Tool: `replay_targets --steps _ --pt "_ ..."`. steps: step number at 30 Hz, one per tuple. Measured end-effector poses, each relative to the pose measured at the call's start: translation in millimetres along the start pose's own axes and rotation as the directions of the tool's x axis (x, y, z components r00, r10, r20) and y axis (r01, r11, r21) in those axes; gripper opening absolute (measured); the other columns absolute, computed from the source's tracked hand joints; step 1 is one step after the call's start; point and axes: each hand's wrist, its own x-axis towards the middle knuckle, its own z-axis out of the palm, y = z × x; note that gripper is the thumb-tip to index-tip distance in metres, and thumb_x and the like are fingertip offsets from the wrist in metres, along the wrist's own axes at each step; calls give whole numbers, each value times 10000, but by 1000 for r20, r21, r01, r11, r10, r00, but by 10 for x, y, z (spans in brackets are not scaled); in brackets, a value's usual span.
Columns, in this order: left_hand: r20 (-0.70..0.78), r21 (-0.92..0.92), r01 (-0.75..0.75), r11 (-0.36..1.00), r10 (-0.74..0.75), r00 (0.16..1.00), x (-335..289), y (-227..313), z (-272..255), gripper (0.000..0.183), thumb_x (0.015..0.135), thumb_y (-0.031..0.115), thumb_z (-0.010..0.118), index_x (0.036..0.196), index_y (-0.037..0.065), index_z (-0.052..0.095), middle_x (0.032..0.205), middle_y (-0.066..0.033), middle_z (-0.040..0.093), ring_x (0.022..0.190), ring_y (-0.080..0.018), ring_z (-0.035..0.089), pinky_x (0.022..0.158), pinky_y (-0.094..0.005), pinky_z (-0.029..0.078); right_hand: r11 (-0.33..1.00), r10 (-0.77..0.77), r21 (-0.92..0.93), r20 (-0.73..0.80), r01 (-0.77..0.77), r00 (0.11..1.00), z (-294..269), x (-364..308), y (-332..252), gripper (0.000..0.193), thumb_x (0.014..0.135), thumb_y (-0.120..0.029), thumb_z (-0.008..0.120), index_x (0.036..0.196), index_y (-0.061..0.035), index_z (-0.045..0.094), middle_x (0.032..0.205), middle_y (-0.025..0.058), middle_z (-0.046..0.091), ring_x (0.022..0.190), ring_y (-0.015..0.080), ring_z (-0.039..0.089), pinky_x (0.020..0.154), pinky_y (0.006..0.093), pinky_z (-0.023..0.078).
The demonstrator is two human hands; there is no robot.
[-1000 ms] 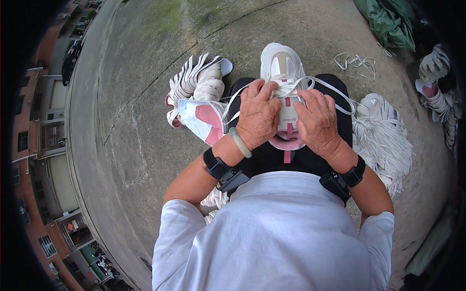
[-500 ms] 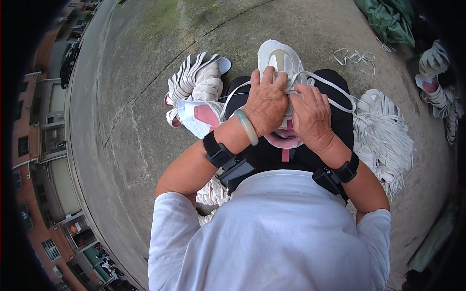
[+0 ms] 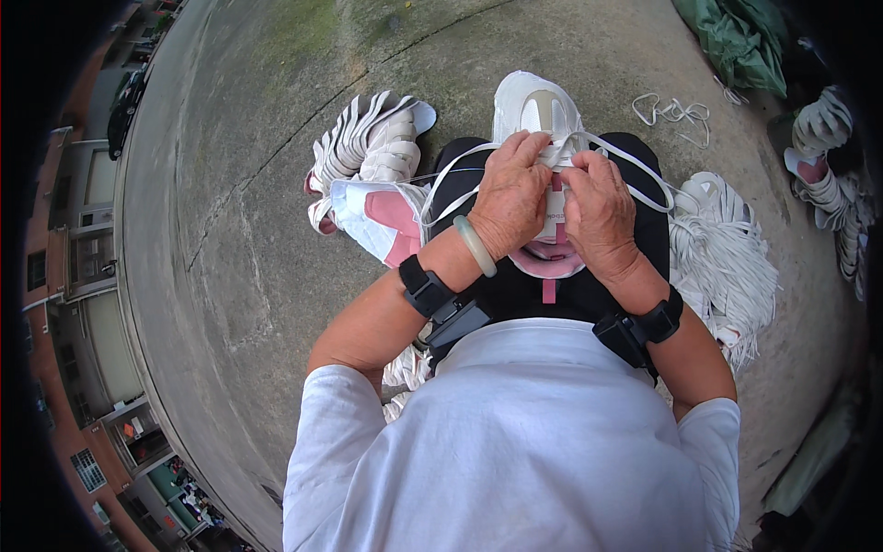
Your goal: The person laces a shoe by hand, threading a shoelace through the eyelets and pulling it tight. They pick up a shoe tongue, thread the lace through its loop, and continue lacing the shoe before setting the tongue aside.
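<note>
A white sneaker (image 3: 537, 103) with a pink lining lies across my black-clad lap, toe pointing away. White shoelace (image 3: 652, 190) runs through its upper eyelets, with long loops spreading to both sides. My left hand (image 3: 517, 195) is closed at the left side of the lacing, fingertips bent together on the lace. On the other side, my right hand (image 3: 600, 213) pinches lace near the tongue, fingers curled. The exact grip of both fingertips is partly hidden. The pink-lined opening and a pink heel tab (image 3: 549, 291) face me.
Left of my knees lies a stack of white shoe uppers (image 3: 372, 147), with a pink-lined white piece (image 3: 377, 216) nearer. A bundle of white laces (image 3: 727, 262) hangs over more shoes at right. Beyond are a loose lace (image 3: 676, 112), green sheeting (image 3: 736, 41) and further uppers (image 3: 821, 124).
My left fingers have gone from spread over the sneaker's upper to curled at the lacing. The right hand has shifted slightly, and more of the tongue now shows.
</note>
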Motion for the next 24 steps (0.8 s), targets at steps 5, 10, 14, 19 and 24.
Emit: replay_targets --steps 5,10,14,19,24 --pt "-48 56 63 996 -60 997 25 88 52 128 573 7 606 688 54 635 1125 -176 527 1074 -363 471 865 -430 391 998 60 4 -23 -60 998 88 -48 56 169 690 -15 574 852 -64 588 1012 99 509 948 285 515 741 400 414" --pt "-40 153 108 982 -103 994 45 177 69 180 571 36 623 725 103 686 1117 -131 540 1082 -322 467 852 -420 371 989 137 -68 67 -133 988 86 -35 106 129 708 -57 589 830 -101 598 1037 73 493 984 270 500 752 407 380" --pt "-5 151 135 979 -136 991 55 195 80 177 580 48 627 738 95 692 1118 -118 538 1057 -299 481 837 -419 374 989 124 -88 97 -116 988 111 -21 124 139 707 -65 589 842 -99 586 1040 82 474 1015 277 478 784 421 356" --pt "-45 128 161 979 -157 987 -9 137 94 104 614 56 626 712 60 663 1109 -128 538 1033 -298 496 830 -421 376 991 47 -129 184 -23 982 64 31 114 223 686 -79 600 899 -56 539 1043 121 435 1059 299 444 826 451 323" --pt "-101 73 138 988 -131 986 -54 97 126 131 641 46 618 771 49 611 1101 -153 529 979 -329 513 788 -425 403 987 35 -162 196 -3 980 17 38 120 288 687 -84 599 957 -40 506 1047 133 433 1055 316 454 817 476 328"
